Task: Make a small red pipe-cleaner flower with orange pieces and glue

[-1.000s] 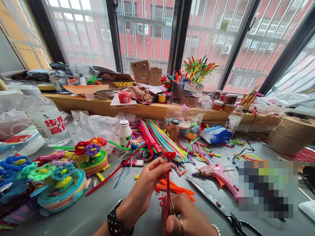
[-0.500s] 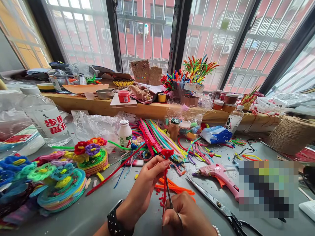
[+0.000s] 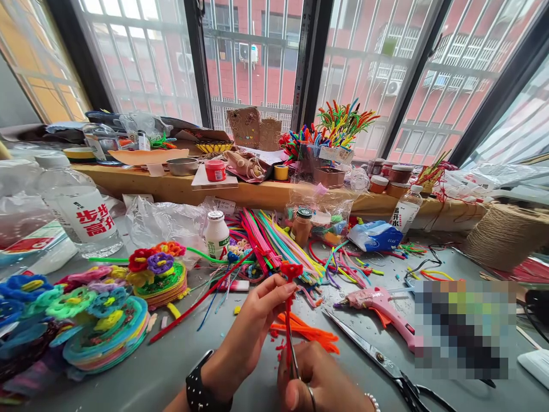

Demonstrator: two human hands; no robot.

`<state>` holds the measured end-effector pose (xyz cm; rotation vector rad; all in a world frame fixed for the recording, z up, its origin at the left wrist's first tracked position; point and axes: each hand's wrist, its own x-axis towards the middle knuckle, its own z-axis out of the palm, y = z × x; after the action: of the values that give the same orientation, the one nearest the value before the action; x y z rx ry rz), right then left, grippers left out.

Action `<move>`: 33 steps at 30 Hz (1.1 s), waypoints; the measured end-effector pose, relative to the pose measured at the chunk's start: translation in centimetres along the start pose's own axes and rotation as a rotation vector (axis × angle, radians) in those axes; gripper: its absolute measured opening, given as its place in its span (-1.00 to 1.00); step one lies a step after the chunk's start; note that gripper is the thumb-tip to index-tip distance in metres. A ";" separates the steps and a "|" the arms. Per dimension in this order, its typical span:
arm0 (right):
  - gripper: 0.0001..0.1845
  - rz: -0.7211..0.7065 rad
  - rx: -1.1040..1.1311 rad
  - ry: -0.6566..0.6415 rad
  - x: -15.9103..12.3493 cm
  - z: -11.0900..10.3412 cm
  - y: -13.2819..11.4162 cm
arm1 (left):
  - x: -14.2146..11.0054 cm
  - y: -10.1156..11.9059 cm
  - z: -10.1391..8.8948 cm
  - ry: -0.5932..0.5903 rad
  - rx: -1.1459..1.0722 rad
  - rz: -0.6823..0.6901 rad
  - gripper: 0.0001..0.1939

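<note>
Between the thumb and fingers of my left hand (image 3: 253, 320) a red pipe cleaner (image 3: 291, 270) is pinched, its looped top standing above the fingertips and its stem hanging down. My right hand (image 3: 317, 377) grips a small pair of scissors (image 3: 293, 355) by the handle loops. The blades point up along the red stem, close beside or touching it. Red fuzz clippings (image 3: 278, 347) lie scattered on the table just behind. Orange pipe cleaners (image 3: 313, 331) rest beyond my right hand.
On the right lie large scissors (image 3: 381, 357) and a pink glue gun (image 3: 381, 306). Pipe-cleaner flowers (image 3: 77, 300) on round coiled bases fill the left. A bundle of coloured pipe cleaners (image 3: 283, 240), a white bottle (image 3: 217, 234) and a brown jar (image 3: 302, 226) stand further back.
My right hand and the small scissors have shifted slightly, and the blades now sit closer against the red stem. My left hand keeps its pinch almost in place.
</note>
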<state>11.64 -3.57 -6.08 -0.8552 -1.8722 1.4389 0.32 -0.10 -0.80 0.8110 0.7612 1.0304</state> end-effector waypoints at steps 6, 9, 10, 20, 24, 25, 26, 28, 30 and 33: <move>-0.20 0.059 -0.041 -0.006 -0.2 -0.1 -0.6 | -0.1 0.0 0.2 -0.021 0.035 -0.030 -0.79; -0.17 0.090 -0.034 -0.029 -0.3 -0.3 -0.7 | 0.0 0.1 0.1 0.037 0.011 -0.004 -0.80; -0.17 0.092 -0.036 -0.035 -0.4 -0.4 -0.8 | 0.0 0.1 0.1 0.058 -0.013 0.011 -0.82; -0.29 0.101 -0.054 -0.009 -0.7 -1.0 -1.0 | 0.8 0.6 -1.0 0.268 -0.293 0.174 -0.92; -0.34 0.138 -0.095 0.053 -0.8 -1.4 -0.9 | 0.8 1.2 -1.2 0.279 -0.333 0.170 -0.96; -0.35 0.149 -0.100 0.053 -0.8 -1.5 -0.9 | 0.7 1.4 -1.2 0.293 -0.347 0.178 -0.97; -0.37 0.155 -0.102 0.035 -0.9 -1.6 -0.8 | 0.7 1.6 -1.3 0.307 -0.361 0.190 -0.97; -0.42 0.147 -0.097 -0.019 -1.0 -1.7 -0.7 | 0.8 1.9 -1.5 0.312 -0.376 0.211 -0.97; -0.49 0.131 -0.077 -0.020 -1.0 -1.8 -0.6 | 0.9 2.0 -1.7 0.287 -0.360 0.233 -0.95; -0.57 0.096 -0.004 0.125 -0.7 -1.8 -1.0 | 1.1 1.8 -1.9 0.230 -0.268 0.232 -0.94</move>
<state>13.37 -3.31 -4.79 -1.0254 -1.7627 1.4053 -1.68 1.84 -0.36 0.5635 0.7131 1.4188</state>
